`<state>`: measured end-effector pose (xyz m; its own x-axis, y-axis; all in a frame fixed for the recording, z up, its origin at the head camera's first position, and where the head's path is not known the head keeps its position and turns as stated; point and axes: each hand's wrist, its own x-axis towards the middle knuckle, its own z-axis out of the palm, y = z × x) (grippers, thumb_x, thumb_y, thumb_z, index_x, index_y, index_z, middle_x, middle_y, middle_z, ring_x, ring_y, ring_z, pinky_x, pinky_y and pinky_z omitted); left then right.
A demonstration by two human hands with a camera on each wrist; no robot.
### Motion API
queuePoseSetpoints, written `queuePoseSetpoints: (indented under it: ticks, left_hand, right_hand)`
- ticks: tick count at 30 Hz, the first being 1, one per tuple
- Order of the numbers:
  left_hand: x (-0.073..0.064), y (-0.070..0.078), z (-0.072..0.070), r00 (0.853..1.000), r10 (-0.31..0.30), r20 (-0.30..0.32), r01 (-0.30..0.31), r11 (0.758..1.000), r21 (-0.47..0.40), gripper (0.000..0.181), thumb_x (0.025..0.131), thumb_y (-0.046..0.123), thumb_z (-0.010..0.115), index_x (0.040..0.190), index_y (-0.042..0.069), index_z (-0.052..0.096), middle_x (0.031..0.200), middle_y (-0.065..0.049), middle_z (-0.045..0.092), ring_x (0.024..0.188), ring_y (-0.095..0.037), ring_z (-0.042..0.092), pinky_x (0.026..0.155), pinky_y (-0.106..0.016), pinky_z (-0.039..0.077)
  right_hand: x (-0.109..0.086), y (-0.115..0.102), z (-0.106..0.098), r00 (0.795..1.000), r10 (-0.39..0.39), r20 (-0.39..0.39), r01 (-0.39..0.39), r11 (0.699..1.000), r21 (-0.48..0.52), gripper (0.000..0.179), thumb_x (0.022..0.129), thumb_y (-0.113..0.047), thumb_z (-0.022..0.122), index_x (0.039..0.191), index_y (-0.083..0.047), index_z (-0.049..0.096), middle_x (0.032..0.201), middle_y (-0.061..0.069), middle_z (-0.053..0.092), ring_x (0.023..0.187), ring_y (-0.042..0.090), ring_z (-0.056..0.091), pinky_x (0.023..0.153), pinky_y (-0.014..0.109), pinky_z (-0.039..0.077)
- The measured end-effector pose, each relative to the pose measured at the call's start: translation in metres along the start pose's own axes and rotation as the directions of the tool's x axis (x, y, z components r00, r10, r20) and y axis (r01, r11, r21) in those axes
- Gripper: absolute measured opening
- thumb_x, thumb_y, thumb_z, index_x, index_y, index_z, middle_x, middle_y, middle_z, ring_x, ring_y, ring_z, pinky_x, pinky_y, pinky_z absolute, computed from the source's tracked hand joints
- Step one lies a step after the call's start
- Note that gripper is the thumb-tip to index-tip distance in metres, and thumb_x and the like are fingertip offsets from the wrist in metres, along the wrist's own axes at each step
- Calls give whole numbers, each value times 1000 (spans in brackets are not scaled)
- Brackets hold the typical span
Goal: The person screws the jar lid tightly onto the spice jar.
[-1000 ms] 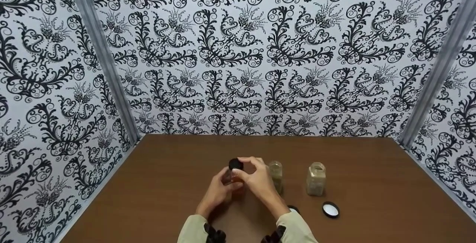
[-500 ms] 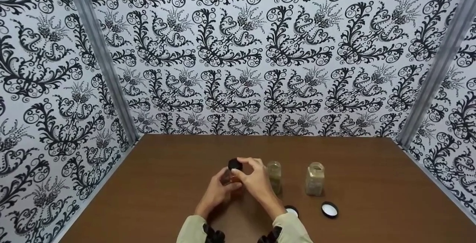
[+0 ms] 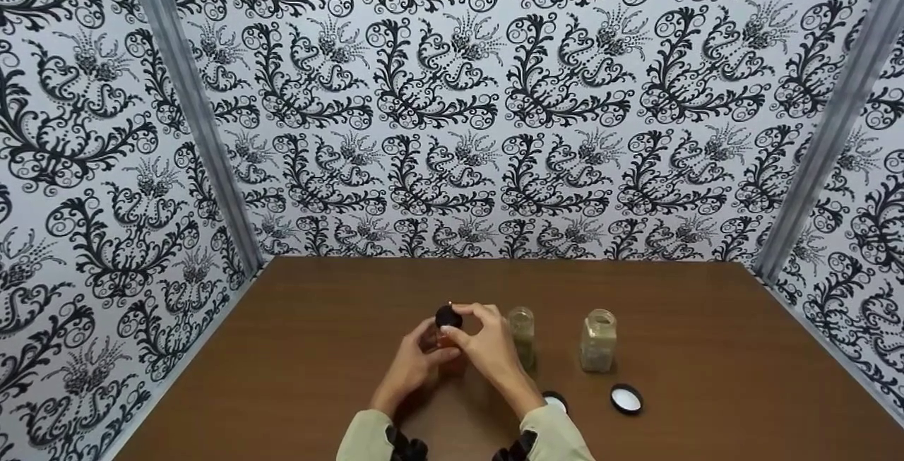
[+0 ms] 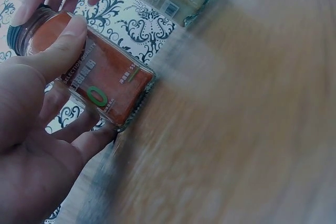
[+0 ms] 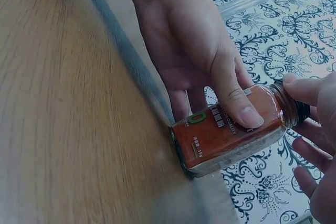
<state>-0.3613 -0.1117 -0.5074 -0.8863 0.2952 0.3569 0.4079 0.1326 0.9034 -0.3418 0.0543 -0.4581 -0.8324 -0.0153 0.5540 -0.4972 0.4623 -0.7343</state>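
A square glass spice jar (image 5: pixel 231 140) of red-orange powder stands on the table between both hands. My left hand (image 3: pixel 415 362) grips its body, the thumb across the label in the left wrist view. At the top, my right hand (image 3: pixel 489 344) pinches the black lid (image 3: pixel 448 317) between thumb and fingers. Glass threads on the jar's neck show beside the lid in the right wrist view. In the head view, the fingers hide most of the jar's body.
Right of the hands stand two lidless spice jars, one with greenish contents (image 3: pixel 522 341), the other with pale, greyish contents (image 3: pixel 598 344). Two black lids with white insides lie nearer, one by the right sleeve (image 3: pixel 556 402), one farther right (image 3: pixel 626 399). Patterned walls border the brown table (image 3: pixel 339 291).
Both hands stay at the red jar in nearly the same place. In the head view, the black lid and the right fingertips sit slightly lower than before.
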Motion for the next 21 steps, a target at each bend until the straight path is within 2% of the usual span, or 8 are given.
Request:
queuePoseSetpoints:
  ticks: [7,13,21]
  left_hand:
    - [-1,1,0,1000,11,-6,-11,1000,22,55,92,20,72,143,12,53,134,-16,64,121,-29,64,104,-42,52]
    - [-2,2,0,1000,14,5,-14,1000,11,56,93,19,71,144,11,51,137,-17,62,121,-30,65,102,-39,54]
    - [-1,1,0,1000,20,8,-20,1000,1,56,92,18,72,143,8,51,134,-18,64,120,-29,65,102,-35,53]
  right_hand:
    - [0,-1,1,1000,2,-1,-2,1000,-7,30,81,-25,84,107,-13,76,113,3,75,111,25,64,100,45,51]
    - [0,-2,2,1000,-4,-14,3,1000,-26,29,81,-25,84,105,-12,75,110,4,75,107,25,64,97,44,52]
    - [-1,-1,8,991,-101,-87,90,988,-124,30,75,-26,88,96,-11,73,99,3,75,95,21,62,86,35,53]
